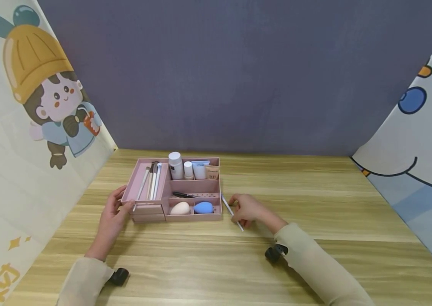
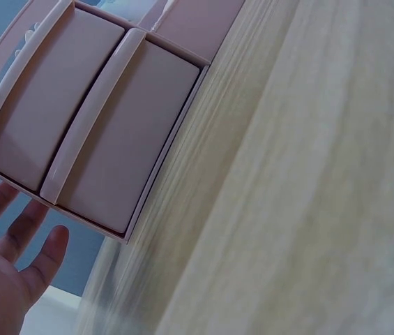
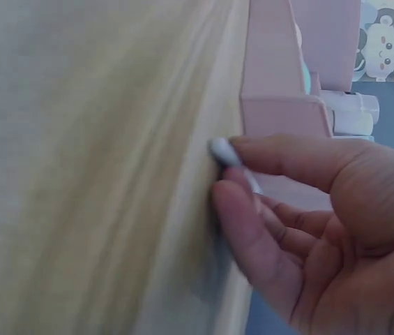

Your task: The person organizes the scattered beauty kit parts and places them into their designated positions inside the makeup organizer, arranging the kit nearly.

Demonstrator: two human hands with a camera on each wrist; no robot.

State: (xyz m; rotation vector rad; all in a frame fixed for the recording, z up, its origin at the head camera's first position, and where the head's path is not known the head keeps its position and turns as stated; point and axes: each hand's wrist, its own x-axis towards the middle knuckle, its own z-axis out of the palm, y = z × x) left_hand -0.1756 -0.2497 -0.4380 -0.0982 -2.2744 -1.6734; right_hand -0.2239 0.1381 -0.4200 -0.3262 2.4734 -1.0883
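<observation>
My right hand (image 1: 247,209) pinches a slim white stick (image 1: 237,221) between thumb and fingers, low over the table. One end of the stick reaches the right side of a pink organizer (image 1: 193,218); its exact kind is unclear. In the right wrist view only a white rounded end (image 3: 222,150) shows between the fingertips. At the organizer's left side rests my left hand (image 1: 112,216), thumb near the front corner. Its fingers (image 2: 50,255) lie loosely extended along the side wall in the left wrist view. Several makeup brushes (image 1: 154,180) lie in the organizer's left top tray.
Behind stand a white bottle (image 1: 176,166), a small white-capped bottle (image 1: 188,170), a pale blue tube (image 1: 200,170) and a tan tube (image 1: 212,172). A black pen-like item (image 1: 183,195) lies mid-organizer. In front are a cream sponge (image 1: 180,208) and a blue sponge (image 1: 203,207). Two drawers (image 2: 120,132) face forward.
</observation>
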